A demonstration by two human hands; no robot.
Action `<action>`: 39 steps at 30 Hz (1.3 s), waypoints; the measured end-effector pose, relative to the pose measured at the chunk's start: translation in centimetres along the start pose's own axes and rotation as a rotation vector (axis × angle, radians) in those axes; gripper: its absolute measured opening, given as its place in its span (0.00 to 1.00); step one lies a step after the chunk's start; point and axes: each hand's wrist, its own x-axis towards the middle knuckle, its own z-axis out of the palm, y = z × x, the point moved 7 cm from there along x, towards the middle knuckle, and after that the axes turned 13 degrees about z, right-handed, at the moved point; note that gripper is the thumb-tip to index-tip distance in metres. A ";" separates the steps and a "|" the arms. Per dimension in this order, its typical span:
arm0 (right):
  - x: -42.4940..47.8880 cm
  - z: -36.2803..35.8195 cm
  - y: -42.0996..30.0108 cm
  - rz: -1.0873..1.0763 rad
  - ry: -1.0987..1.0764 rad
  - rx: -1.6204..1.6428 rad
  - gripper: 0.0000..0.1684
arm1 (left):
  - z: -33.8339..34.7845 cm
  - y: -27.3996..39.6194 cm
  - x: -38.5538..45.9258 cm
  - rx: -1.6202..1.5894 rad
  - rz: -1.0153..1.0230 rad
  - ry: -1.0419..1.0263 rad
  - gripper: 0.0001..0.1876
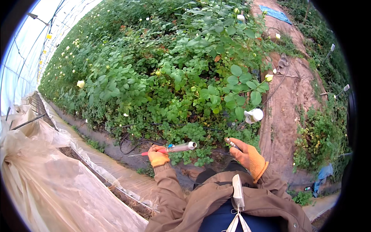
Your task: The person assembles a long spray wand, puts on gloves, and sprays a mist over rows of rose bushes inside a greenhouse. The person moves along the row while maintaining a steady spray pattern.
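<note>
My left hand [158, 159], in an orange work glove, grips a pale tube [180, 147] with an open threaded metal end pointing right. A small blue piece [171, 146] sits on the tube near my fingers. In the same hand lies a red tool [145, 154], possibly a screwdriver, its thin metal tip sticking out to the left. My right hand [249, 160], gloved alike, is closed around a small metal fitting [229, 141] with a dark lower part. The fitting and the tube are apart. My palm hides the rest of the fitting.
Dense rose bushes [174, 69] with pale buds fill the bed ahead. A white plastic cup [255, 115] tops a post near my right hand. Black hose [124, 145] loops on the ground. Crumpled plastic sheeting [52, 179] lies left; a dirt path [285, 116] runs right.
</note>
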 end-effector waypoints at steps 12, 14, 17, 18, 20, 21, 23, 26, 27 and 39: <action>0.1 -0.9 -1.6 0.066 0.027 0.140 0.25 | 11.6 2.1 -10.2 -0.075 0.024 0.025 0.09; -0.2 -0.7 -1.2 0.114 0.037 0.205 0.25 | 9.0 2.8 -7.2 -0.112 0.064 0.006 0.08; -1.4 -0.5 -2.2 0.196 0.075 0.181 0.26 | 8.9 3.4 -6.1 -0.149 0.110 0.000 0.06; -1.8 -0.4 -2.7 0.221 0.087 0.159 0.26 | 9.6 3.7 -6.0 -0.144 0.134 -0.005 0.06; -1.7 -0.4 -2.9 0.199 0.089 0.078 0.28 | 11.0 4.1 -6.0 -0.136 0.176 -0.006 0.08; -1.5 -0.3 -2.8 0.186 0.085 0.040 0.29 | 11.4 4.3 -5.9 -0.148 0.167 -0.021 0.08; -1.4 0.0 -2.6 0.142 0.078 0.028 0.30 | 12.1 5.0 -5.6 -0.172 0.150 -0.051 0.09; -1.4 0.7 -2.5 0.114 0.051 0.052 0.30 | 12.2 5.4 -4.6 -0.174 0.149 -0.023 0.06; -1.4 0.8 -2.6 0.099 0.042 0.052 0.30 | 12.2 5.2 -4.7 -0.174 0.141 -0.016 0.07; -1.4 0.7 -2.5 0.093 0.019 0.023 0.26 | 12.9 4.9 -4.8 -0.151 0.140 -0.045 0.07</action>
